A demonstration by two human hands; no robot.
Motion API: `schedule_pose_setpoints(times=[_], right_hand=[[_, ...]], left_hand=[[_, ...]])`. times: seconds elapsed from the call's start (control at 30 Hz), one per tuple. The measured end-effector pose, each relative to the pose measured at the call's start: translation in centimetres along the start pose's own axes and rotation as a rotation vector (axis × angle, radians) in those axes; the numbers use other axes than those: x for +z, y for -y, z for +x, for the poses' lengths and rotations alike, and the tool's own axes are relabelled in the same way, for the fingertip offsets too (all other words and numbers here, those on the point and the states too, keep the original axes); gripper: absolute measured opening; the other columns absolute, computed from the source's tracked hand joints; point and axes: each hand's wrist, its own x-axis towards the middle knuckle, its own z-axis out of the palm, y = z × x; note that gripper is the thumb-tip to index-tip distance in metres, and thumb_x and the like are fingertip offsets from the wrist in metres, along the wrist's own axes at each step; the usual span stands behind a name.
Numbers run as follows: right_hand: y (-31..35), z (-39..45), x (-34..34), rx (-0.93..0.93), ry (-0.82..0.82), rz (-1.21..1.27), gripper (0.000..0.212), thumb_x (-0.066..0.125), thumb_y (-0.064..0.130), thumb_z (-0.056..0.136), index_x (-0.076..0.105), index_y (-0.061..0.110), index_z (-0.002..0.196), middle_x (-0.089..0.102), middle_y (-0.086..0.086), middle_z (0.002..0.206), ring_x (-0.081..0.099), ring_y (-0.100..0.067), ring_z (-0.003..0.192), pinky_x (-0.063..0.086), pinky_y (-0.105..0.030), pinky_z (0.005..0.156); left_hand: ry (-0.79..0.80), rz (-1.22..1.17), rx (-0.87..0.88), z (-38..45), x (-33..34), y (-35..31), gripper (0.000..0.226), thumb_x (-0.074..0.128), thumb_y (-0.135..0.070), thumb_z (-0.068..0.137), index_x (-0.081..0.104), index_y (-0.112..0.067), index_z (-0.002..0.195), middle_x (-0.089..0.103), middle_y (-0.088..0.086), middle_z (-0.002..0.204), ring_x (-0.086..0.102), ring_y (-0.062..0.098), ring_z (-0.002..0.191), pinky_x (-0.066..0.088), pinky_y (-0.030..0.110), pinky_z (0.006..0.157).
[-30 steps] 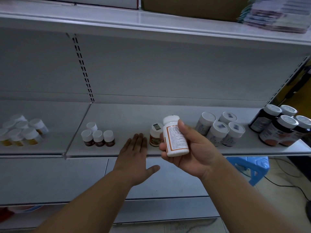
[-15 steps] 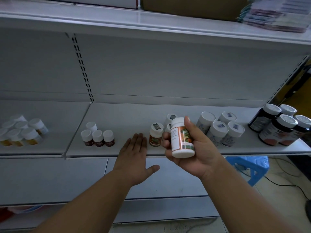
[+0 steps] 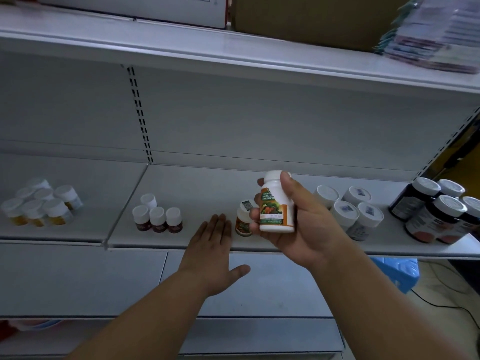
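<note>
The right hand (image 3: pixel 309 227) holds a white-capped vitamin bottle (image 3: pixel 276 203) upright in the air, just in front of the middle shelf (image 3: pixel 207 183) and about halfway along its front edge. Its fingers are curled round the body and the thumb is laid up the side to the cap. The bottle's orange-and-green label with a picture of vegetables faces the camera. The left hand (image 3: pixel 213 261) is flat, palm down, with fingers straight and together and the thumb spread, holding nothing. Its fingertips reach over the shelf's front edge, though whether they touch it cannot be told. Just behind the held bottle a smaller orange-labelled bottle (image 3: pixel 242 223) stands on the shelf near the front edge. Toward the shelf's left end stand four small brown bottles (image 3: pixel 157 214) with white caps. To the right of the hands is a cluster of white bottles (image 3: pixel 348 206), and at the right end a group of dark bottles (image 3: pixel 436 211). On the neighbouring shelf section to the left sit yellow-filled bottles (image 3: pixel 39 203). A blue stool (image 3: pixel 397 274) stands on the floor below.
</note>
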Motion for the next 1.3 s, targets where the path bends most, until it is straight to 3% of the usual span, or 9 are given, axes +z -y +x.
schedule_pose_setpoints(times=[0.27,0.37,0.57,0.77,0.97,1.03,1.1,1.2,1.3], right_hand=[[-0.1,-1.0,-0.6,0.085,0.097,0.042,0.047,0.048,0.032,0.083,0.064,0.004,0.116,0.060,-0.015,0.091,0.062,-0.028,0.077,0.058,-0.039,0.070],[-0.4,-1.2,-1.0,0.006,0.105,-0.031,0.049,0.057,0.023,0.078,0.060,0.006,0.123,0.066,-0.014,0.099,0.064,-0.031,0.088,0.056,-0.045,0.082],[-1.0,-2.1,-1.5,-0.321,0.039,-0.451,0.036,0.063,0.020,0.077,0.062,0.022,0.112,0.072,0.002,0.102,0.067,-0.017,0.097,0.057,-0.037,0.086],[-2.4,-2.3,-3.5,-0.961,-0.133,-1.262,0.045,0.082,0.018,0.075,0.058,0.019,0.112,0.060,0.006,0.112,0.056,-0.012,0.108,0.048,-0.029,0.092],[-3.4,-2.7,-4.2,-1.238,-0.148,-1.396,0.054,0.083,0.018,0.072,0.050,0.018,0.115,0.054,0.003,0.121,0.052,-0.012,0.115,0.044,-0.024,0.095],[-3.2,-3.2,-3.7,-1.111,-0.163,-1.291,0.047,0.082,0.024,0.074,0.053,0.020,0.110,0.059,0.010,0.114,0.058,-0.012,0.105,0.048,-0.025,0.090],[-2.7,-3.8,-2.7,-0.776,-0.196,-0.988,0.040,0.078,0.030,0.076,0.055,0.022,0.108,0.067,0.014,0.097,0.065,-0.012,0.092,0.055,-0.026,0.081],[-1.8,-3.6,-1.7,-0.183,-0.175,-0.555,0.041,0.070,0.035,0.079,0.058,0.015,0.113,0.074,0.005,0.083,0.072,-0.017,0.078,0.059,-0.034,0.068],[-1.3,-3.0,-1.4,0.149,-0.122,-0.231,0.039,0.066,0.043,0.077,0.066,0.012,0.101,0.071,-0.011,0.079,0.066,-0.022,0.062,0.051,-0.031,0.050]], left_hand=[[-0.026,-0.013,-0.007,0.1,0.4,0.1,0.109,0.016,-0.085,0.079,-0.011,-0.014,0.157,-0.017,0.008,0.165,-0.017,0.023,0.151,-0.015,0.037,0.118],[-0.029,-0.002,-0.004,0.1,0.4,0.1,0.111,0.013,-0.084,0.076,-0.013,-0.012,0.156,-0.018,0.009,0.164,-0.018,0.023,0.151,-0.016,0.036,0.117],[-0.035,-0.018,-0.006,-0.1,0.1,0.0,0.108,0.025,-0.083,0.086,-0.012,-0.010,0.156,-0.018,0.010,0.164,-0.018,0.023,0.151,-0.017,0.035,0.116],[-0.032,-0.023,-0.001,-0.1,0.1,0.0,0.107,0.026,-0.081,0.087,-0.011,-0.008,0.156,-0.016,0.011,0.164,-0.017,0.024,0.151,-0.013,0.037,0.120],[-0.042,-0.030,-0.009,0.0,0.4,0.0,0.108,0.026,-0.083,0.085,-0.009,-0.010,0.157,-0.015,0.009,0.165,-0.016,0.023,0.152,-0.015,0.036,0.117],[-0.049,-0.030,-0.006,0.1,0.5,0.0,0.108,0.024,-0.083,0.084,-0.009,-0.010,0.157,-0.014,0.010,0.165,-0.015,0.024,0.152,-0.015,0.036,0.118],[-0.058,-0.043,-0.005,0.2,0.7,0.1,0.108,0.025,-0.082,0.085,-0.008,-0.010,0.157,-0.013,0.010,0.165,-0.014,0.024,0.152,-0.012,0.037,0.120],[-0.072,-0.044,-0.001,0.2,0.9,0.2,0.107,0.027,-0.083,0.084,-0.007,-0.012,0.158,-0.009,0.009,0.166,-0.011,0.023,0.153,-0.009,0.038,0.122],[-0.051,-0.072,-0.021,0.1,0.5,0.1,0.107,0.033,-0.082,0.086,-0.008,-0.014,0.158,-0.011,0.005,0.166,-0.011,0.021,0.152,-0.010,0.036,0.121]])
